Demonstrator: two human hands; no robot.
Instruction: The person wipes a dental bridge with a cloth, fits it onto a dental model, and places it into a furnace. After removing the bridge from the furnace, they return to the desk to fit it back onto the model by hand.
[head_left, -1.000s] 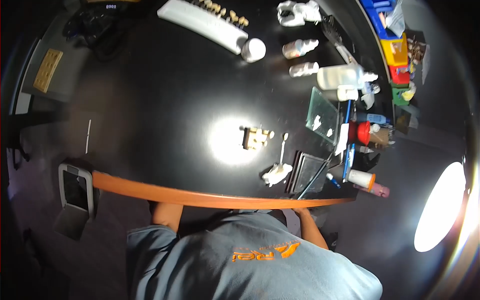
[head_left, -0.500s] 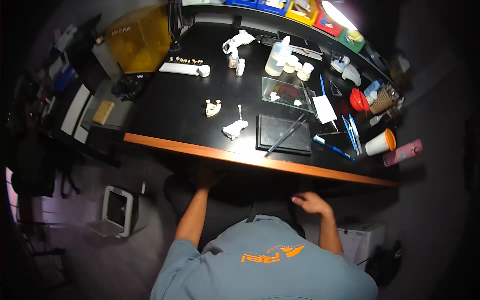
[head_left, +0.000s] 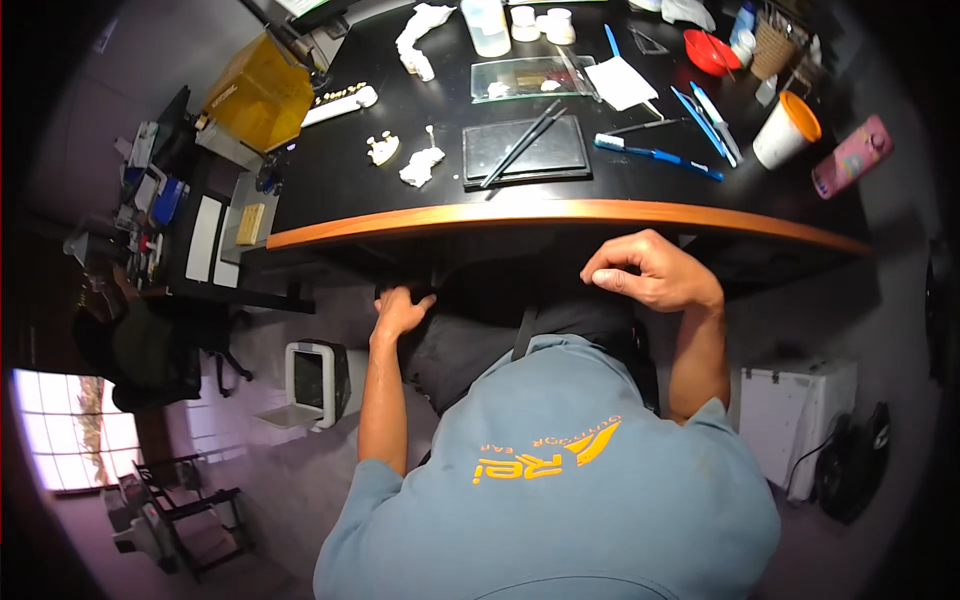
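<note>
My left hand [head_left: 403, 310] is low on the left, beside my dark-trousered leg and below the table edge. Its thumb stands apart from the fingers; the fingertips are partly lost in shadow, and no object shows in it. My right hand [head_left: 648, 270] is raised just in front of the table's orange front edge [head_left: 600, 209]. Its fingers curve loosely with a gap to the thumb, and nothing shows between them. Nearest on the tabletop are a black slab [head_left: 550, 155] with dark slim tools [head_left: 522, 147] across it and a blue toothbrush [head_left: 655, 155].
Dental models [head_left: 382, 149], a crumpled white piece [head_left: 421, 167], a glass plate [head_left: 520, 72], blue-handled tools [head_left: 712, 120], an orange-rimmed cup [head_left: 786, 130] and a pink case [head_left: 852, 158] are on the table. A white cabinet [head_left: 795, 420] stands right; a pale open-fronted box [head_left: 312, 385] stands left.
My right hand has risen from my lap to near the table edge. The view has shifted, so the tabletop sits higher and more floor shows. My left hand stays low by my leg.
</note>
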